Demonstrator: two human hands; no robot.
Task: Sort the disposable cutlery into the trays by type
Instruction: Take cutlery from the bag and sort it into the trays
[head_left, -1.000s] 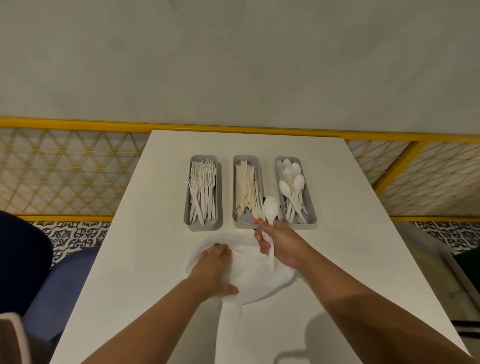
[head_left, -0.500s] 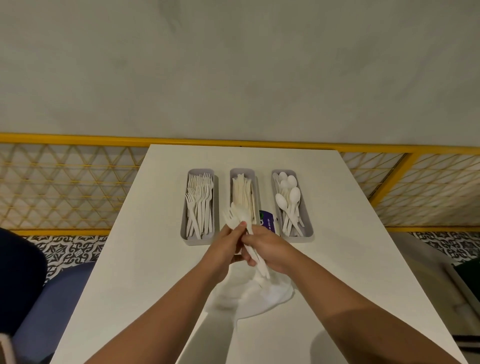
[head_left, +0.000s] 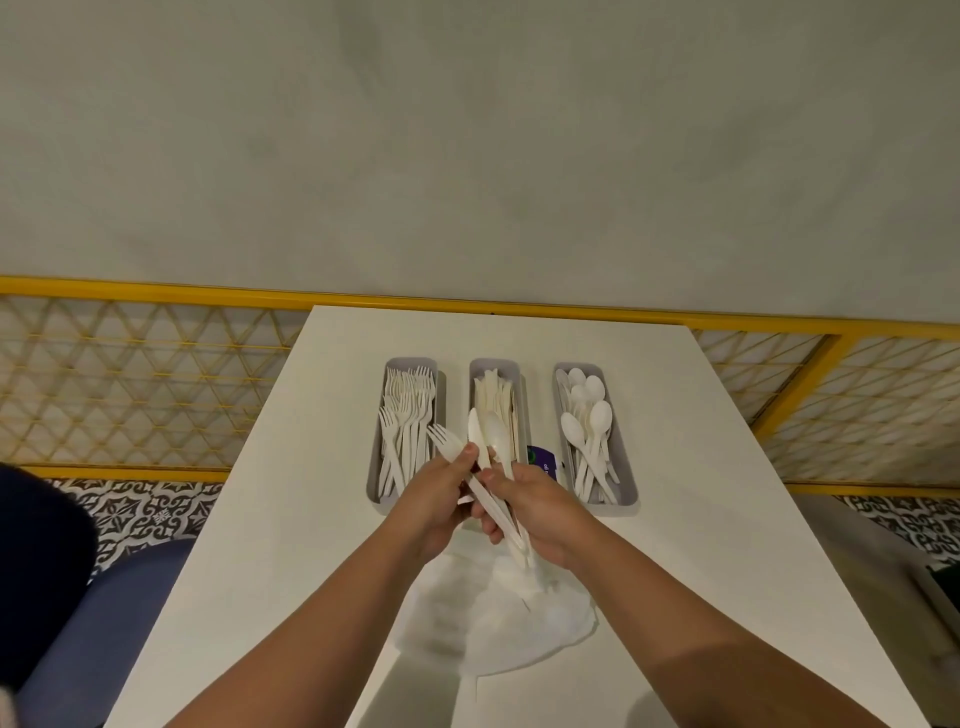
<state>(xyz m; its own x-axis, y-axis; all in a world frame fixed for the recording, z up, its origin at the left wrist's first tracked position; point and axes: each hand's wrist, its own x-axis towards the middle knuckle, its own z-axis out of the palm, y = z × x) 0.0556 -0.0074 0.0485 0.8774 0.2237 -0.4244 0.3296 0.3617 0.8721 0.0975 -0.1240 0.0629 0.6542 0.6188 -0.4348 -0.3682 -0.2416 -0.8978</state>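
Note:
Three grey trays stand side by side on the white table: a fork tray (head_left: 375, 467) on the left, a knife tray (head_left: 522, 379) in the middle, a spoon tray (head_left: 623, 493) on the right. Just in front of the middle tray both hands hold a small bunch of white cutlery. My right hand (head_left: 540, 509) grips the handles of a spoon (head_left: 493, 434) and a knife (head_left: 475, 428). My left hand (head_left: 434, 499) pinches a fork (head_left: 447, 444) at its neck, thumb on top.
A crumpled white napkin or wrapper (head_left: 488, 613) lies on the table under my wrists. A small purple packet (head_left: 543, 460) sits between the knife and spoon trays. A yellow lattice railing (head_left: 156, 395) runs behind the table; a blue chair (head_left: 104, 623) stands at the left.
My left hand left the napkin and came up to meet the right hand. The right hand's lone spoon has become a bunch of fork, knife and spoon, now fanned apart.

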